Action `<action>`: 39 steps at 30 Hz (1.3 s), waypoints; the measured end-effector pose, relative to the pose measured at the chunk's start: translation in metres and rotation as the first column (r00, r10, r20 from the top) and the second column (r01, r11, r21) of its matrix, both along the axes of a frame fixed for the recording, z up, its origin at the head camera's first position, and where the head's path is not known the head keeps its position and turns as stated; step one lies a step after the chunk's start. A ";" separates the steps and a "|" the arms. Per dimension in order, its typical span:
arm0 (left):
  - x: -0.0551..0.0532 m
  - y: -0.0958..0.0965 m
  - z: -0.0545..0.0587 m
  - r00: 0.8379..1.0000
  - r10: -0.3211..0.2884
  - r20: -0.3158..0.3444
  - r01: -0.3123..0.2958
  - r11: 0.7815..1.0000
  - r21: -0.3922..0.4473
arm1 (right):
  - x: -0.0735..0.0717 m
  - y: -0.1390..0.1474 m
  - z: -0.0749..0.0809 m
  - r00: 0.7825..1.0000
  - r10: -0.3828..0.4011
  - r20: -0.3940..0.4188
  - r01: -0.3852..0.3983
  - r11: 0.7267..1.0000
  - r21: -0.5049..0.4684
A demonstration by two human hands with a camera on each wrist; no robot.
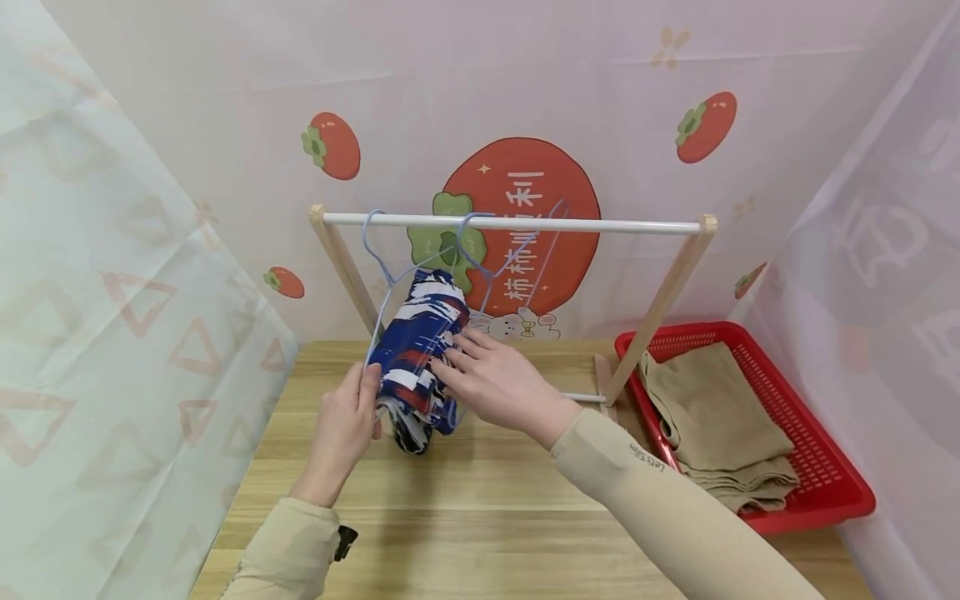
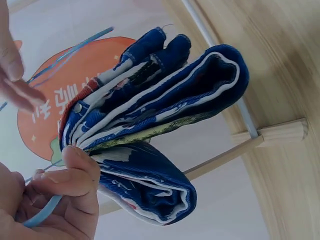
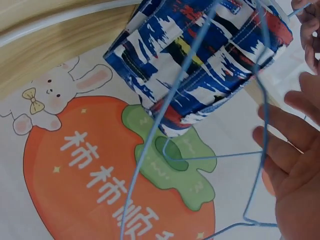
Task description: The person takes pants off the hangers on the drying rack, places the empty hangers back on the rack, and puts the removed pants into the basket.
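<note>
A folded blue, white and red patterned garment (image 1: 423, 350) hangs over a light blue wire hanger (image 1: 379, 321) on the white rail (image 1: 600, 225) of a wooden rack. My left hand (image 1: 366, 385) grips the hanger's lower left corner; in the left wrist view the wire (image 2: 45, 210) runs through my curled fingers and my thumb (image 2: 82, 165) presses the garment's (image 2: 165, 110) edge. My right hand (image 1: 453, 357) lies with straight fingers against the garment's right side. In the right wrist view its fingers (image 3: 285, 155) are spread beside the garment (image 3: 200, 65).
A second, bare blue hanger (image 1: 480, 271) hangs on the rail just right of the first. A red basket (image 1: 847, 500) with folded beige cloth (image 1: 720, 417) stands at the table's (image 1: 487, 517) right end. Printed curtains close in the back and both sides.
</note>
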State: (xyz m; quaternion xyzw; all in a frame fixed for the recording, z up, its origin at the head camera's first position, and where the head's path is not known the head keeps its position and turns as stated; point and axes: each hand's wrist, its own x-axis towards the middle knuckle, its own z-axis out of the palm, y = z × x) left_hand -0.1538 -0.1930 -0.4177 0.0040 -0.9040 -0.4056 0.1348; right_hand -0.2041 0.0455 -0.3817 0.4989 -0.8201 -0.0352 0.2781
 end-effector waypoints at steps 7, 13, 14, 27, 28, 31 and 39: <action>0.002 -0.002 0.000 0.999 0.006 -0.049 -0.007 1.000 -0.009 | 0.001 0.002 0.000 0.998 -0.059 0.017 0.058 0.998 0.034; 0.001 -0.002 -0.002 0.992 0.002 -0.127 -0.003 1.000 -0.010 | 0.002 0.004 -0.002 0.996 -0.092 0.022 0.090 0.994 0.053; 0.001 -0.002 -0.002 0.990 0.001 -0.139 -0.002 1.000 -0.008 | 0.002 0.004 -0.003 0.995 -0.094 0.024 0.093 0.994 0.055; 0.003 -0.001 0.001 0.962 -0.003 -0.273 0.017 0.999 0.046 | 0.002 0.009 -0.001 0.986 -0.151 0.075 0.146 0.986 0.077; 0.003 -0.001 0.001 0.958 -0.006 -0.286 0.021 0.999 0.049 | 0.002 0.009 -0.001 0.985 -0.159 0.074 0.153 0.985 0.079; 0.005 -0.001 -0.001 0.951 -0.012 -0.310 0.033 0.998 0.060 | 0.003 0.009 -0.002 0.981 -0.176 0.076 0.169 0.981 0.092; 0.019 0.003 -0.007 0.955 -0.018 -0.297 0.045 0.995 0.085 | 0.002 0.013 -0.005 0.986 -0.143 0.081 0.142 0.990 0.023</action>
